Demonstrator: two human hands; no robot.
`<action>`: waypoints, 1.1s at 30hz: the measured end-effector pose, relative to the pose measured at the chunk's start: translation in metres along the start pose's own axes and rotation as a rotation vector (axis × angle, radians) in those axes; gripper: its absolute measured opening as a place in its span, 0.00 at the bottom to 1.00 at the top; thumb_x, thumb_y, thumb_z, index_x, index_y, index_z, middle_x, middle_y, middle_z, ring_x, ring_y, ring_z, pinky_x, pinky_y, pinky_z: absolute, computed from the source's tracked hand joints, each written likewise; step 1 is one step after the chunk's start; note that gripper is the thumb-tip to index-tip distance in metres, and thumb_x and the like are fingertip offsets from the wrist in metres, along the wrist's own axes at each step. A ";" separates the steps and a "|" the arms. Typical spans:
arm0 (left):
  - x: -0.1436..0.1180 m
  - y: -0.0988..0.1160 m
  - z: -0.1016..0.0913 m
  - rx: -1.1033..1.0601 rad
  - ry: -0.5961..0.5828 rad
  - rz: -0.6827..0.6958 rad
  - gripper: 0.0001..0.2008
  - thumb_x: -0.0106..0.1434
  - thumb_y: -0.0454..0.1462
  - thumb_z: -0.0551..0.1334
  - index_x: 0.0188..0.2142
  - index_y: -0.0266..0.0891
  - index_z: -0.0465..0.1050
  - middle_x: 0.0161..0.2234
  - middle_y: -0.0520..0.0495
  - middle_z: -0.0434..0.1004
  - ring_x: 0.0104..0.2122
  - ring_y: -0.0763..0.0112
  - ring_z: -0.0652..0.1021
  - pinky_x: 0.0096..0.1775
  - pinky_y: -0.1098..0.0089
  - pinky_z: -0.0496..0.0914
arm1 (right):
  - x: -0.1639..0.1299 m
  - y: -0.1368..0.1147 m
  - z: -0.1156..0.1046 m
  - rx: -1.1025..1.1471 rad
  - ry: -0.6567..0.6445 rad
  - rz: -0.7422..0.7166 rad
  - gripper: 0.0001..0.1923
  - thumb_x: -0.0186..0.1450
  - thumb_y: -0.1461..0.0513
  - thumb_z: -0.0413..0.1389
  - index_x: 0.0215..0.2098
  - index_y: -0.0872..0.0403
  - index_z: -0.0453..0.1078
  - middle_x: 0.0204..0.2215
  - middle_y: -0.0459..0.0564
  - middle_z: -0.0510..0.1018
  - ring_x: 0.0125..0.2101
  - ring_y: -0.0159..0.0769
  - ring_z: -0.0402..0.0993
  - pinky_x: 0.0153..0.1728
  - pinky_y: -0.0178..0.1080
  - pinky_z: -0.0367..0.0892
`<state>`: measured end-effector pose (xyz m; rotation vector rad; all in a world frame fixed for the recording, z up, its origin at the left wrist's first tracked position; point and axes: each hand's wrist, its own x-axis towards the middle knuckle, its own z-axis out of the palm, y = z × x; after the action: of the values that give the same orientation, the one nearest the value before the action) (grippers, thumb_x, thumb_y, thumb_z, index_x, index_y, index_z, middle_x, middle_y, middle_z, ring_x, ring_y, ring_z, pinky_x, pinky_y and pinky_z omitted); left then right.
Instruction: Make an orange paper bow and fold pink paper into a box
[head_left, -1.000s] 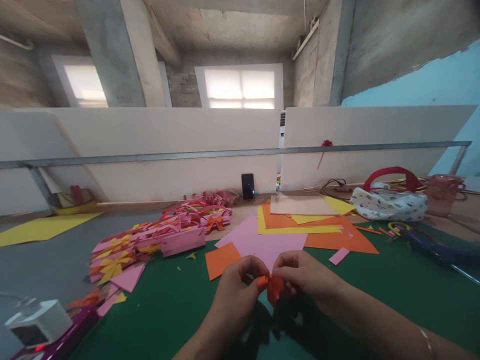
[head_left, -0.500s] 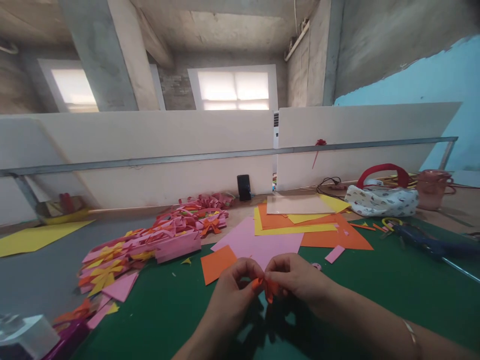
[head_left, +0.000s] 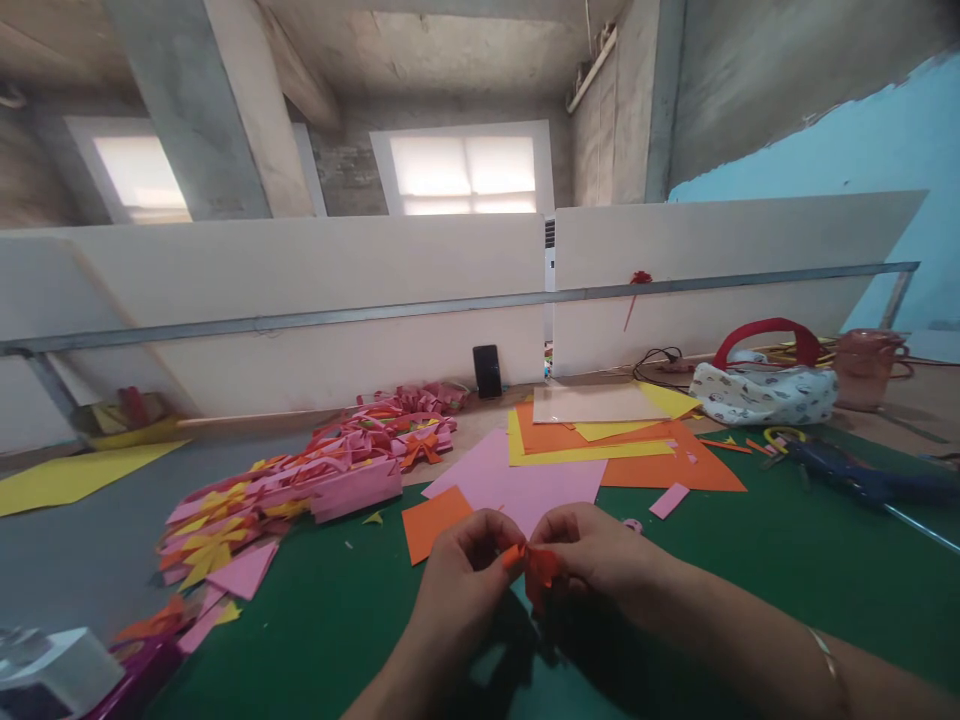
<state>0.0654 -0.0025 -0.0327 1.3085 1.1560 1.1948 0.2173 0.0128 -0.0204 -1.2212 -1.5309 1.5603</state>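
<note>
Between my two hands is a small orange paper flower [head_left: 541, 572], its petals folded and partly hidden by my fingers. My left hand [head_left: 480, 565] pinches its left side with thumb and forefinger. From the other side my right hand [head_left: 592, 555] grips it, fingertips nearly meeting the left ones. Both hands are held over the green mat [head_left: 337, 620]. Just behind my left hand lies an orange paper square [head_left: 435, 520]. A large pink sheet [head_left: 517, 475] spreads out beyond my fingers, and a small pink strip [head_left: 669, 500] rests to the right.
A heap of pink, orange and yellow paper pieces [head_left: 322, 450] stretches along the left. Orange and yellow sheets [head_left: 675, 470] are stacked ahead. Farther right are a blue glue gun [head_left: 847, 470], a patterned bag [head_left: 765, 395] and a pink jug [head_left: 866, 370]. A phone [head_left: 487, 372] leans on the partition.
The orange paper flower has turned a little between my fingers, and one petal now stands out at my left thumb. Both hands keep their pinch. The view has shifted slightly.
</note>
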 end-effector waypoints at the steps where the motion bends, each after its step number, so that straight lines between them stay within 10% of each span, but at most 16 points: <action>1: 0.000 0.000 0.000 -0.013 0.009 0.007 0.11 0.44 0.40 0.67 0.24 0.37 0.68 0.21 0.51 0.72 0.24 0.72 0.73 0.27 0.72 0.66 | -0.002 -0.003 -0.001 -0.063 0.051 -0.068 0.01 0.53 0.66 0.53 0.25 0.56 0.66 0.18 0.41 0.69 0.18 0.24 0.62 0.19 0.28 0.54; 9: 0.000 -0.001 0.000 -0.080 0.022 -0.021 0.18 0.45 0.37 0.67 0.35 0.38 0.66 0.23 0.52 0.74 0.24 0.71 0.75 0.29 0.72 0.66 | -0.014 -0.010 -0.003 -0.622 0.212 -0.552 0.05 0.56 0.67 0.52 0.25 0.54 0.70 0.22 0.43 0.73 0.25 0.28 0.66 0.25 0.31 0.57; 18: -0.002 0.004 -0.004 -0.149 -0.164 -0.219 0.13 0.46 0.36 0.67 0.32 0.34 0.69 0.17 0.54 0.69 0.16 0.82 0.66 0.20 0.78 0.53 | -0.004 -0.001 -0.005 -0.541 0.071 -0.351 0.05 0.54 0.66 0.50 0.21 0.57 0.66 0.17 0.41 0.65 0.20 0.25 0.58 0.19 0.29 0.52; 33: -0.004 0.005 -0.003 -0.072 -0.093 -0.165 0.08 0.48 0.33 0.62 0.31 0.34 0.69 0.19 0.55 0.68 0.17 0.82 0.64 0.21 0.77 0.54 | -0.003 -0.005 -0.005 -0.447 0.003 -0.276 0.10 0.58 0.62 0.50 0.21 0.58 0.67 0.18 0.44 0.68 0.21 0.26 0.60 0.21 0.30 0.54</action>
<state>0.0627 -0.0072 -0.0275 1.1784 1.1208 1.0361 0.2220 0.0129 -0.0146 -1.1733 -2.0208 1.0705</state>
